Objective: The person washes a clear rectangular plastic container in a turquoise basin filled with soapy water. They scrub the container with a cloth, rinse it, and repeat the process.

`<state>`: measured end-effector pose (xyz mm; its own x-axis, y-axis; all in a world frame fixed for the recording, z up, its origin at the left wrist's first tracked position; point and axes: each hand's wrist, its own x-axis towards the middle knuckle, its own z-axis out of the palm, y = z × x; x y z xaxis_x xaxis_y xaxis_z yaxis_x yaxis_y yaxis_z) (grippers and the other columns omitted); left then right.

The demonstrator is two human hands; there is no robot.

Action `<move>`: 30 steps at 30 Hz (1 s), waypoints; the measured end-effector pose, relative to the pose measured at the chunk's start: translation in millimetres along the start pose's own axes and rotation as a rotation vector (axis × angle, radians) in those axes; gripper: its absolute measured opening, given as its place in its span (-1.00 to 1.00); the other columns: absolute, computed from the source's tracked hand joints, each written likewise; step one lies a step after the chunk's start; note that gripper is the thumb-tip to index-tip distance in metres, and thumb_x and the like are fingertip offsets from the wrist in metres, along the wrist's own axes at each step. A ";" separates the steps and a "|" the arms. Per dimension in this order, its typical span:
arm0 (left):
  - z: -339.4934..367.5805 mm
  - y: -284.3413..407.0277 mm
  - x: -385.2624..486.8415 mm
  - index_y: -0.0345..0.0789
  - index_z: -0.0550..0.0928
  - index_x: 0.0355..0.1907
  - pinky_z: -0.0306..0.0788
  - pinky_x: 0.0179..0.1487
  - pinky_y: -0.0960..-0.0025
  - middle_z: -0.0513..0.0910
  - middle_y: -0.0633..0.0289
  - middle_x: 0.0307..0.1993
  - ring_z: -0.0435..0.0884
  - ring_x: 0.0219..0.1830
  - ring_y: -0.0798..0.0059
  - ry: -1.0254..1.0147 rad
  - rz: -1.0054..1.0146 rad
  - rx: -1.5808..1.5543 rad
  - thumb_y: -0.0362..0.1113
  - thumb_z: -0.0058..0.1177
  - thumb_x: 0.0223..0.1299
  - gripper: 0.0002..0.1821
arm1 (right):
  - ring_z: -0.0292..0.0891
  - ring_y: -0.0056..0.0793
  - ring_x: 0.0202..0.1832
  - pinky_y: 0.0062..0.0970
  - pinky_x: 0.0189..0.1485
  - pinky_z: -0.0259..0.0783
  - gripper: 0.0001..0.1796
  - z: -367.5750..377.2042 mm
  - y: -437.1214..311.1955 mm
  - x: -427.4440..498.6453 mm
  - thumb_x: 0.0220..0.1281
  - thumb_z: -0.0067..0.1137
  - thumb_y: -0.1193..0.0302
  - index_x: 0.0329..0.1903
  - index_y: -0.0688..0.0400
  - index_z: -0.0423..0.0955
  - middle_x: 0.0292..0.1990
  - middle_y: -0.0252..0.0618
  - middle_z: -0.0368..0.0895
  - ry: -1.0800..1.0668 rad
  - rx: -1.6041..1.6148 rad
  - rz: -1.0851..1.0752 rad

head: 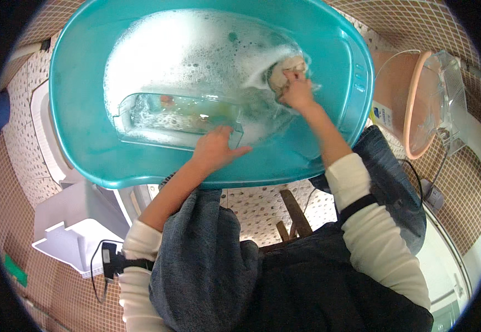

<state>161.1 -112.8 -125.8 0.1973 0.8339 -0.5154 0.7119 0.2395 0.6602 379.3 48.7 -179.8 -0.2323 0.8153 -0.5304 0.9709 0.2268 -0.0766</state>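
A large teal plastic tub (99,157) holds soapy water covered with white foam (161,41). Partly sunk in the water at the tub's near side lies a clear plastic bin (170,139), with blurred orange and yellowish patches inside it. My left hand (215,147) rests on the bin's near right corner, fingers at the rim and thumb spread apart. Towards the tub's right end, my right hand (298,91) grips a wet beige cloth (292,64) at the water's surface. Its fingertips are pressed into the cloth, and suds surround it.
Right of the tub stands a peach-coloured bucket (415,103), with clear plastic bins (454,91) against it. Grey and white plastic bins (87,232) lie on the floor at the lower left. A wooden stool's legs (294,211) show between my knees. Tiled walls rise around.
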 end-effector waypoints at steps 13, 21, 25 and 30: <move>-113.3 46.9 36.7 -0.54 0.39 0.08 0.44 0.02 0.28 0.60 -0.07 -0.14 0.62 -0.14 0.18 0.070 -0.117 -0.834 -0.10 -0.20 0.34 -0.49 | 0.36 -0.28 0.02 -0.37 0.11 0.24 -0.65 -37.4 -54.2 -19.1 -0.04 0.02 0.45 -0.10 0.15 0.46 -0.02 -0.28 0.44 -0.166 1.414 -0.095; -176.9 89.8 4.6 -0.46 0.39 0.10 0.38 0.11 0.33 0.56 0.06 -0.04 0.56 -0.02 0.34 0.310 -0.134 -1.535 0.03 -0.34 0.38 -0.44 | 0.38 -0.24 -0.07 -0.28 0.01 0.31 -0.65 -186.4 -132.4 -97.6 -0.27 0.24 0.40 -0.25 0.04 0.52 -0.09 -0.35 0.46 0.561 1.021 -0.870; -163.7 71.1 11.5 -0.19 0.41 0.12 0.39 0.07 0.34 0.51 0.23 -0.02 0.49 -0.01 0.40 0.096 0.371 -1.965 0.00 -0.34 0.39 -0.57 | 0.35 -0.24 -0.13 -0.25 -0.06 0.32 -0.74 -169.2 -174.0 -93.3 -0.28 0.27 0.25 -0.40 -0.03 0.53 -0.22 -0.41 0.44 0.734 0.674 -0.889; -151.6 40.3 0.1 -0.18 0.44 0.05 0.39 0.09 0.22 0.48 0.21 0.02 0.46 0.03 0.33 0.092 0.055 -2.191 -0.09 -0.32 0.37 -0.65 | 0.37 -0.35 -0.23 -0.34 -0.25 0.36 -0.81 -137.8 -201.1 -70.8 -0.28 0.22 0.18 -0.52 -0.08 0.49 -0.38 -0.43 0.40 0.822 0.424 -0.887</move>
<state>87.6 -27.6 -16.4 0.1144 0.8566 -0.5032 -0.9761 0.1912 0.1034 192.5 18.8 -10.5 -0.6262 0.5950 0.5038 0.3729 0.7961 -0.4767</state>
